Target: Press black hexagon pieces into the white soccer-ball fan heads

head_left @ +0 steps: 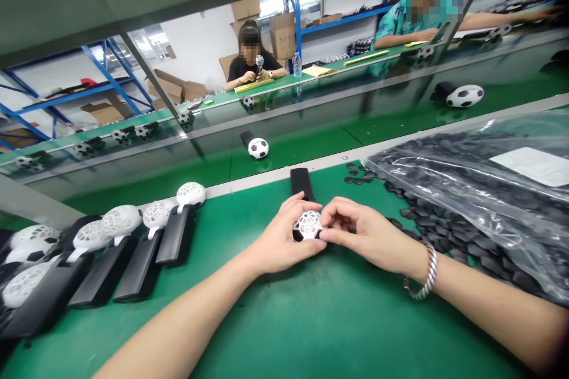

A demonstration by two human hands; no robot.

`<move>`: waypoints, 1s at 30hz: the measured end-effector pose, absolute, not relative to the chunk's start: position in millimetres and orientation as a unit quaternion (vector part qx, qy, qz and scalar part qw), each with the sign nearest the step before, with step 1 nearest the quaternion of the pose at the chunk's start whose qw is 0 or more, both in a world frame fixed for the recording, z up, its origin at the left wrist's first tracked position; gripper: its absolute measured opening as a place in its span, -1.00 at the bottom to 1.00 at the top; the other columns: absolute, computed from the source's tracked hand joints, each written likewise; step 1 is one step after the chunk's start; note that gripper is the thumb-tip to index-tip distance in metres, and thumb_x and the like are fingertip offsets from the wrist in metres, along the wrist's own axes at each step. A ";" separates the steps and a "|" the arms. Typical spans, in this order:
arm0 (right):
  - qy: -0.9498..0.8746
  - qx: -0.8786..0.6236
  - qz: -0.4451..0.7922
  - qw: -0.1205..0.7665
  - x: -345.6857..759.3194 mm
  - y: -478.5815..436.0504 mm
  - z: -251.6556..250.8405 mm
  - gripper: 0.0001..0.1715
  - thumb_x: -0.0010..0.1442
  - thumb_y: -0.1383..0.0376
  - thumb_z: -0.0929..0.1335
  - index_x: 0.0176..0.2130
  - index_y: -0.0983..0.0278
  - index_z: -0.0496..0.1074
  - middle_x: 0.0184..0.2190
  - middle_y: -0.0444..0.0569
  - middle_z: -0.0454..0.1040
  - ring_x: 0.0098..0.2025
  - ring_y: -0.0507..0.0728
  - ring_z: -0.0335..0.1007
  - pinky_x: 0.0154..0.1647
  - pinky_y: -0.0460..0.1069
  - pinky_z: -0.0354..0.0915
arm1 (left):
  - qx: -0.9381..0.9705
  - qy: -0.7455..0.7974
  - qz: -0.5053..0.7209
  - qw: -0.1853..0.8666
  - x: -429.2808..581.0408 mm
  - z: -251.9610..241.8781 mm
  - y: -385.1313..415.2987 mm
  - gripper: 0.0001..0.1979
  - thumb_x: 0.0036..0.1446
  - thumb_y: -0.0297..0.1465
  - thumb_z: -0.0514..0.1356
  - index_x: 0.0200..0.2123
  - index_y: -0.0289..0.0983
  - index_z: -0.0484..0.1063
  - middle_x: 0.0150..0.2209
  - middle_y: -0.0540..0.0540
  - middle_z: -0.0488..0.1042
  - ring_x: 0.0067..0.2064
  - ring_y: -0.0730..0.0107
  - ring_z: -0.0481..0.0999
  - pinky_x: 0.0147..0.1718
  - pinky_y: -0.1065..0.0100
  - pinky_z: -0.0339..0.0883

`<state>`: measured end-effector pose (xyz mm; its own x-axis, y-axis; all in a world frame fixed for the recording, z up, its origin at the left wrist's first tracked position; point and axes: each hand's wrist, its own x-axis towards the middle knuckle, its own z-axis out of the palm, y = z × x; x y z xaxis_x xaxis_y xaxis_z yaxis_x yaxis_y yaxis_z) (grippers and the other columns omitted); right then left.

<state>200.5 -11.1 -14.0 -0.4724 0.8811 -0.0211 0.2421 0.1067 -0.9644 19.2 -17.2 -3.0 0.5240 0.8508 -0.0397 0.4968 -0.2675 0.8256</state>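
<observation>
My left hand [284, 235] is closed round a small hand fan with a white ball-shaped head [308, 224] and a black handle [301, 182] that points away from me. My right hand [362, 230] pinches at the right side of the white head, fingers pressed together; a metal bracelet [424, 278] circles that wrist. Both hands rest on the green bench top [311, 308]. Small black plastic pieces [444, 231] lie loose just right of my right hand.
A clear bag of black pieces [480, 183] fills the right side. Several white-headed fans with black handles [146, 237] lie in a row at the left. Finished football-patterned fans [258, 147] [464, 95] ride the conveyor beyond. Two people sit at the far bench.
</observation>
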 end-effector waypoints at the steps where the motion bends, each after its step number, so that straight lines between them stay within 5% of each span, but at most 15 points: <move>1: -0.670 -0.417 0.536 0.300 199.3 -10.3 -14.2 -0.82 0.00 0.24 0.35 -0.41 0.27 0.27 -0.47 -0.17 0.25 -0.48 -0.03 0.15 -0.45 -0.09 0.17 | 0.766 0.439 0.214 0.418 19.7 -3.1 -17.4 -0.54 -0.04 -0.42 0.24 -0.03 -0.19 0.25 0.09 -0.08 0.27 0.30 0.21 -0.15 0.21 0.11 -0.14; 7: -0.687 -0.412 0.553 0.227 205.3 -3.3 -5.6 -0.78 0.00 0.22 0.34 -0.44 0.26 0.20 -0.56 -0.21 0.23 -0.52 -0.03 0.13 -0.52 -0.11 0.12 | 0.766 0.432 0.210 0.427 17.4 -2.0 -14.6 -0.55 -0.06 -0.43 0.23 -0.05 -0.17 0.25 0.11 -0.10 0.22 0.29 0.16 -0.15 0.20 0.09 -0.13; 12: -0.801 -0.487 0.344 0.059 236.4 2.2 -1.6 -0.80 -0.11 0.21 0.40 -0.48 0.23 0.31 -0.50 -0.13 0.33 -0.51 0.03 0.22 -0.57 -0.09 0.08 | 0.781 0.441 0.171 0.407 9.2 2.0 -6.6 -0.46 -0.10 -0.40 0.27 0.01 -0.14 0.24 0.15 -0.15 0.09 0.26 0.12 -0.07 0.20 0.05 -0.13; 16: -0.821 -0.489 0.294 0.018 242.9 4.3 -6.8 -0.96 -0.05 0.29 0.36 -0.48 0.21 0.37 -0.44 -0.11 0.39 -0.46 0.07 0.31 -0.55 -0.08 0.11 | 0.760 0.498 0.149 0.391 4.4 7.7 -3.9 -0.42 -0.14 -0.34 0.30 0.02 -0.10 0.26 0.05 -0.14 0.10 0.16 0.11 0.11 0.15 0.05 0.00; 22: -0.840 -0.453 0.296 0.036 233.4 -1.8 -0.1 -0.93 0.03 0.38 0.29 -0.47 0.23 0.33 -0.49 -0.12 0.41 -0.46 0.07 0.30 -0.52 -0.07 0.13 | 0.789 0.402 0.159 0.436 -0.7 12.3 -2.5 -0.43 -0.09 -0.47 0.26 0.04 -0.11 0.25 0.08 -0.08 0.19 0.13 0.21 0.19 0.14 0.19 0.04; 27: -0.839 -0.404 0.335 0.140 226.0 -4.4 3.4 -0.83 0.13 0.34 0.24 -0.31 0.22 0.42 -0.37 -0.10 0.46 -0.34 0.08 0.36 -0.31 -0.04 0.23 | 0.771 0.441 0.210 0.409 3.2 5.0 -4.5 -0.59 -0.10 -0.44 0.27 -0.12 -0.19 0.33 0.02 -0.10 0.27 0.08 0.21 0.25 0.09 0.20 0.09; 30: -0.833 -0.393 0.343 0.187 220.9 -5.7 0.6 -0.83 0.16 0.32 0.24 -0.32 0.22 0.42 -0.42 -0.12 0.46 -0.40 0.05 0.34 -0.34 -0.05 0.23 | 0.762 0.420 0.186 0.456 1.6 3.3 -2.3 -0.49 -0.10 -0.44 0.28 -0.02 -0.19 0.26 -0.03 -0.11 0.33 -0.03 0.24 0.35 -0.02 0.22 0.21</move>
<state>220.9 -5.7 0.6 -0.6214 0.7823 0.0424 0.5255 0.4563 -0.7181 1.6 -2.3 3.3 0.5773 0.8105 -0.0991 0.4713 -0.2316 0.8510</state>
